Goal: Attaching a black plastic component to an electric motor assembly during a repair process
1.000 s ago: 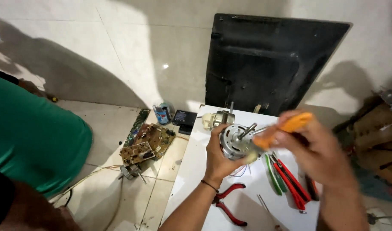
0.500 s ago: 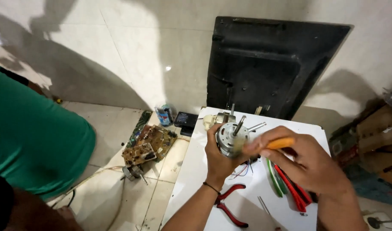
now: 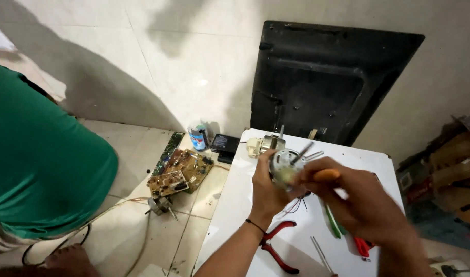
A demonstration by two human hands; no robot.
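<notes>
The person's left hand (image 3: 268, 192) is gripping a small electric motor (image 3: 285, 166) above the white table (image 3: 235, 205), fingers curled around its round silver body. The motor is showing a shiny metal casing with a thin steel shaft sticking up and to the right, and dark wires are trailing from beneath it toward the table. The right hand (image 3: 365, 205) is closing around a screwdriver with an orange handle (image 3: 326, 175), its tip meeting the motor's face. On the table, red-handled pliers (image 3: 276, 246) are lying near the front edge, green- and red-handled tools (image 3: 333, 225) are resting partly under the right hand, and a second motor (image 3: 263, 144) is sitting at the back edge. Left of the table, circuit boards (image 3: 179, 172) are lying on the floor beside a person in a green shirt (image 3: 40, 169). Behind the table, a black panel (image 3: 327, 82) is leaning against the wall.
</notes>
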